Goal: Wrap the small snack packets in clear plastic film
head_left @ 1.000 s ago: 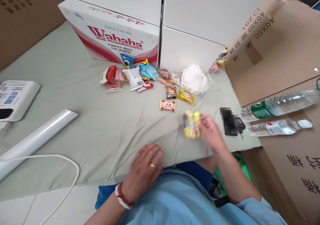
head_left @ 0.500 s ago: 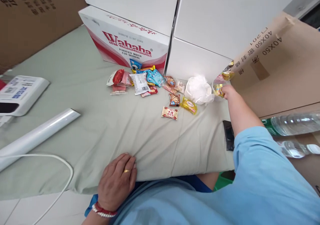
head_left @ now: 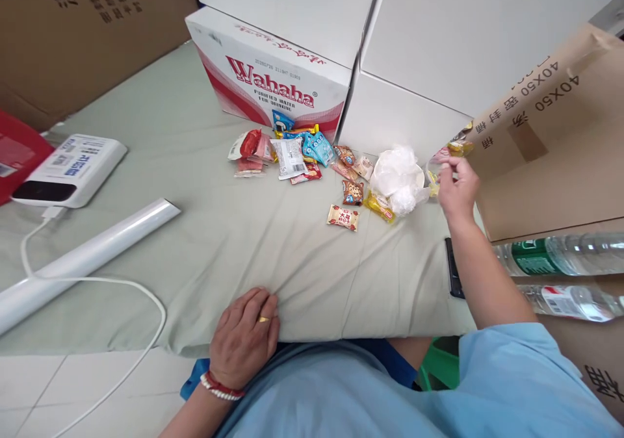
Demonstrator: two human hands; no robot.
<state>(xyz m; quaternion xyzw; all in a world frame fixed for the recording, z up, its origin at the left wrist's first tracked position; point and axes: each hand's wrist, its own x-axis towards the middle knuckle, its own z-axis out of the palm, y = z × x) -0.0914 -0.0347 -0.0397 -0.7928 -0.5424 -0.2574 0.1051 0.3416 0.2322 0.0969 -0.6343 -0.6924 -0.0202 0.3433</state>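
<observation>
Covering most of the view is the counter (head_left: 205, 243), spread with a pale green cloth, and behind it stand white cartons, one printed Wahaha (head_left: 273, 90), with a brown cardboard box (head_left: 546, 158) at the right. A white roll (head_left: 92, 249) lies at the left side, and two water bottles (head_left: 565, 256) lie at the right. A heap of snack packets (head_left: 292, 155) sits in front of the Wahaha carton.

A second ago the right hand (head_left: 455, 188) was near the front edge with a yellow packet in it. Now it has reached to the far right corner, at a small clear cup (head_left: 435, 165) that stands just beside the brown box and a crumpled white bag (head_left: 397, 178). The yellow packet seems to lie inside this cup, so I judge that it was just put there. The fingers (head_left: 451, 165) are loosely curled and a little apart; they touch the cup rim, and I cannot tell if they still pinch something.

The left hand (head_left: 244, 340) has stayed flat on the front edge of the counter, fingers together, holding nothing.
</observation>
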